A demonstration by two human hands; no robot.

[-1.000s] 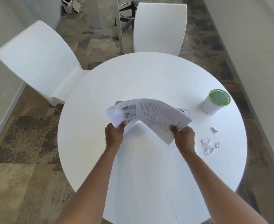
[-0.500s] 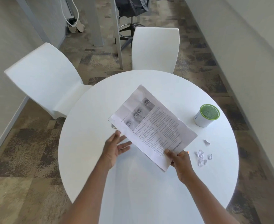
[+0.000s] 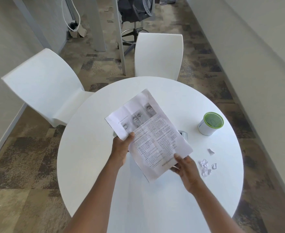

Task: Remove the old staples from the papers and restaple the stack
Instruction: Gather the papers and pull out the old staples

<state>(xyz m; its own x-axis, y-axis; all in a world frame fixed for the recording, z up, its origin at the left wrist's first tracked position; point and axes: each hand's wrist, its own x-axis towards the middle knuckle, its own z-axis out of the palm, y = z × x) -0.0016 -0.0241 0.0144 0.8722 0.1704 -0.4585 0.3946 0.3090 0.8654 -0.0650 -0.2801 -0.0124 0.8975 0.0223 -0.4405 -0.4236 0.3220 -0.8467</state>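
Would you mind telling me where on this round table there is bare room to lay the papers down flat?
The left half of the table, between its left rim and the left hand, is bare, as is the near part between the forearms. The right side is crowded: the green-lidded container, paper scraps and a grey object half hidden under the papers that the right hand holds.

Both forearms were bare to the frame's bottom edge, with no sleeve showing. The left hand (image 3: 121,148) and right hand (image 3: 186,168) wore no glove. Neither wrist carried a watch or band.
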